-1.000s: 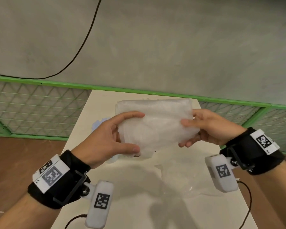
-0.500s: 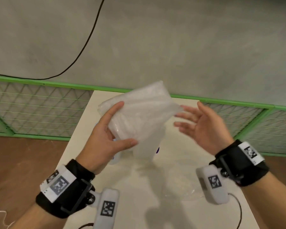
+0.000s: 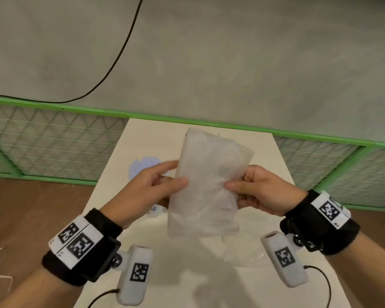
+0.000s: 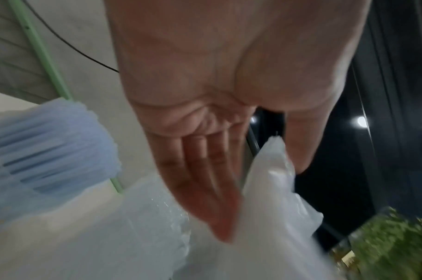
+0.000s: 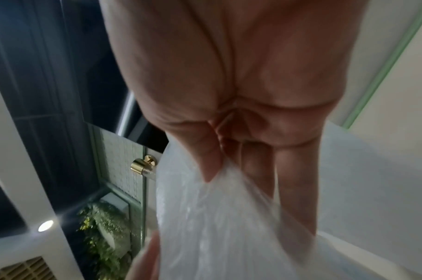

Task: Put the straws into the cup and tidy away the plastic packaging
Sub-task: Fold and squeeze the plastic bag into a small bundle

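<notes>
Plastic packaging (image 3: 206, 187) sits centre frame in the head view, held up off the surface (image 3: 187, 274) between both hands, long axis running top-to-bottom w/ a slight lean to upper right. Left hand (image 3: 147, 192) is on its left edge: thumb on the near face, fingers (image 4: 205, 193) nearly straight behind it, so the sheet is pinched between them. Right hand (image 3: 260, 192) is on the right edge at about the same height, thumb in front, fingers (image 5: 294, 189) behind, clamped on the film. Both hands equally near; the bag spans the gap between them.

Judgement: packaging looks flattened and empty, so the next move is prob. a fold, bringing the two side edges together or top down to bottom. Thin film may slip or spring open.

Containers: the cup (image 3: 157, 211) is mostly hidden behind the left hand, lower left of the bag. Pale blue straws (image 3: 142, 166) show above that hand and, in the left wrist view, as a bundle at mid left (image 4: 49, 151), apparently standing in the cup; can't confirm all are in. More clear film (image 3: 238, 250) lies on the surface below the bag.
</notes>
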Available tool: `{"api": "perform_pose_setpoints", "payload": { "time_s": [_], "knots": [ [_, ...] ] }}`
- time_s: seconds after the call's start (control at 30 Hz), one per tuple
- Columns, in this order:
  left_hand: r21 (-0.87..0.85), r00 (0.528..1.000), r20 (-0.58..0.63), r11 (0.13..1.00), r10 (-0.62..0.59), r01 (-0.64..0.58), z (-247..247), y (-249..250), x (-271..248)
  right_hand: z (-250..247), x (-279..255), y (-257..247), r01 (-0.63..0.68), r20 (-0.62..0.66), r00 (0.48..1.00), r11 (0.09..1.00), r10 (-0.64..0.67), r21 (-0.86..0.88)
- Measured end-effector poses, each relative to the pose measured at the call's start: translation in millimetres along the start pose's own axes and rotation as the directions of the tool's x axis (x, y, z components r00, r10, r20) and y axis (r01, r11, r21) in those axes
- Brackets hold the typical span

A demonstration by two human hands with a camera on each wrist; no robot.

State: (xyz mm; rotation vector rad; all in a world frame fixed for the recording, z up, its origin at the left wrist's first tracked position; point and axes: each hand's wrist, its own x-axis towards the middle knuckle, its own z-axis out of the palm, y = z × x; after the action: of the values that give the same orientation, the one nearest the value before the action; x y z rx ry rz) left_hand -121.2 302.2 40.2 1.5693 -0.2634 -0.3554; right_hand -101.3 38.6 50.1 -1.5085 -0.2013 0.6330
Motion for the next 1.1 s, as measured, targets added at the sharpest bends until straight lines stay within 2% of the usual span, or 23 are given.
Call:
{"api": "perform_pose_setpoints", "payload": {
  "time_s": [0.07, 0.27, 0.4, 0.5, 0.57, 0.7, 0.77, 0.83, 0.97, 1.1],
  "knots": [
    [0.021, 1.000, -0.005, 1.000, 0.004, -0.004, 1, 1, 2, 3, -2, -6, -0.004, 0.000, 1.000, 1.000, 0.004, -0.024],
    [-0.183, 0.989, -0.126, 0.978, 0.073, -0.095, 6, -5, 1, 1, -3, -3, 0.181, -0.028, 0.983, 0.979, -0.179, 0.090],
    [-0.292, 0.998, -0.067, 0.956, 0.017, -0.036, 11, 0, -3, 2, -2, 0, 0.291, -0.116, 0.953, 0.951, -0.280, 0.103],
    [-0.348, 1.000, 0.000, 0.937, -0.021, 0.020, 13, 6, -3, 6, -3, -2, 0.336, -0.145, 0.933, 0.942, -0.330, 0.017],
    [-0.284, 0.999, -0.031, 0.959, -0.032, 0.022, 19, 8, -3, 7, -4, -5, 0.320, -0.154, 0.937, 0.947, -0.315, 0.013],
    [-0.103, 0.995, -0.091, 0.994, 0.038, -0.047, 27, 6, -5, 10, -9, -12, 0.190, -0.089, 0.980, 0.965, -0.176, 0.182],
    [-0.031, 0.991, -0.118, 0.998, 0.055, -0.059, 26, 7, -2, 10, -8, -12, 0.101, -0.133, 0.987, 0.989, -0.087, 0.106],
    [-0.030, 0.993, -0.106, 0.998, 0.050, -0.053, 23, 8, 0, 10, -9, -9, 0.040, -0.144, 0.989, 0.999, -0.037, 0.020],
    [-0.054, 0.998, -0.038, 0.997, 0.052, -0.054, 20, 12, 3, -2, -14, -7, 0.036, -0.137, 0.990, 0.999, -0.032, 0.025],
    [-0.033, 0.992, -0.077, 0.994, 0.101, -0.103, 37, 13, 8, 6, -8, -6, 0.072, -0.308, 0.951, 0.989, -0.029, 0.129]
  ]
}}
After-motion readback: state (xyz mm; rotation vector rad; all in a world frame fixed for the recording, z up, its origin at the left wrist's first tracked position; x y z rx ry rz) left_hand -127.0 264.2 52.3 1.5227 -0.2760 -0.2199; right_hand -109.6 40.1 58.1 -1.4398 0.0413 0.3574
